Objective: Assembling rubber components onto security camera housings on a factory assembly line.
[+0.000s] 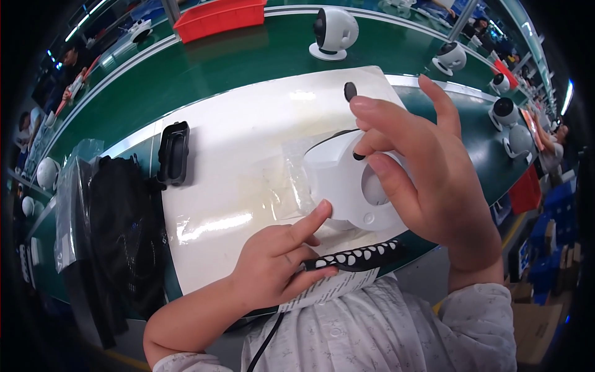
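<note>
A smooth white plastic housing (338,186) with a round recess lies on a white board (229,167), clear plastic film (288,186) under and beside it. My left hand (276,260) rests its index finger on the housing's near edge. Its other fingers are closed on a black strip with white oval cut-outs (356,255). Above the housing, my right hand (427,167) pinches a small black pad (358,156) between thumb and a finger, while the other fingers stretch out. The hand covers part of the recess. A black oval pad (350,92) is at the board's far edge.
Left on the board stands a small black tray (174,153). Beyond it are a black bag (127,229) and clear plastic bags (74,211). A white camera-like device (333,34) and a red bin (220,20) sit on the green belt. Several similar devices stand right.
</note>
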`<state>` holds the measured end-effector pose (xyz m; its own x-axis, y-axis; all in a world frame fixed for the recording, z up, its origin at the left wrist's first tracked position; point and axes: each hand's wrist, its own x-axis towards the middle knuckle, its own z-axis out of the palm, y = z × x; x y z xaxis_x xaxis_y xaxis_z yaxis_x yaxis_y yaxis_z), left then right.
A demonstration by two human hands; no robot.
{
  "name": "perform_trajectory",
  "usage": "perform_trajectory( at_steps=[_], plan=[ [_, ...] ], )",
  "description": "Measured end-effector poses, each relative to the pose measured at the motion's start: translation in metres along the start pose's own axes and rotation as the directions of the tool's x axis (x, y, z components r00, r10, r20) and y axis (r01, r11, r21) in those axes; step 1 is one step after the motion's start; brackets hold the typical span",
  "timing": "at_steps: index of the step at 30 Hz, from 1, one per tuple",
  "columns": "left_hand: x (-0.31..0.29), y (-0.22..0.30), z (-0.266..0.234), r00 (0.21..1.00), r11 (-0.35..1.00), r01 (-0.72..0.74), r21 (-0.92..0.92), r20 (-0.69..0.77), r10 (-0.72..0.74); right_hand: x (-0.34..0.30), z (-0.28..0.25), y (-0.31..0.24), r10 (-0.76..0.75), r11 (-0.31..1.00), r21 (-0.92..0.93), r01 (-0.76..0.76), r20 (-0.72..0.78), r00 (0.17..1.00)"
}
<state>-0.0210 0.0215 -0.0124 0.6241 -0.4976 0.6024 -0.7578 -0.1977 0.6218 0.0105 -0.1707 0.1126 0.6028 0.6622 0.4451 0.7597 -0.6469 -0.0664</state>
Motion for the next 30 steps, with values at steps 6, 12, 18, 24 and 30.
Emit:
perform_trajectory(
  at_steps=[6,12,18,24,30],
  plan=[
    [0.001,0.002,-0.001,1.0,1.0,0.012,-0.006,-0.006,-0.012,-0.012,0.0,-0.009,-0.029,0.978,-0.204,0.038,0.044,0.999],
    [0.003,0.004,0.001,1.0,0.999,0.014,-0.034,-0.007,-0.014,-0.04,0.018,0.006,0.044,0.998,-0.025,-0.053,-0.282,0.958],
    [0.005,0.003,-0.004,0.994,0.998,0.028,-0.059,0.104,-0.022,-0.047,0.021,-0.004,0.25,0.92,0.303,-0.248,0.033,0.968],
    [0.006,0.002,-0.002,0.996,0.986,0.056,-0.159,0.084,-0.043,-0.05,0.02,0.0,0.289,0.869,0.409,-0.279,0.041,0.957],
    [0.006,0.003,-0.001,0.994,0.978,0.083,-0.193,0.092,-0.066,-0.049,0.021,-0.004,0.232,0.96,0.168,-0.225,-0.028,0.972]
  ],
)
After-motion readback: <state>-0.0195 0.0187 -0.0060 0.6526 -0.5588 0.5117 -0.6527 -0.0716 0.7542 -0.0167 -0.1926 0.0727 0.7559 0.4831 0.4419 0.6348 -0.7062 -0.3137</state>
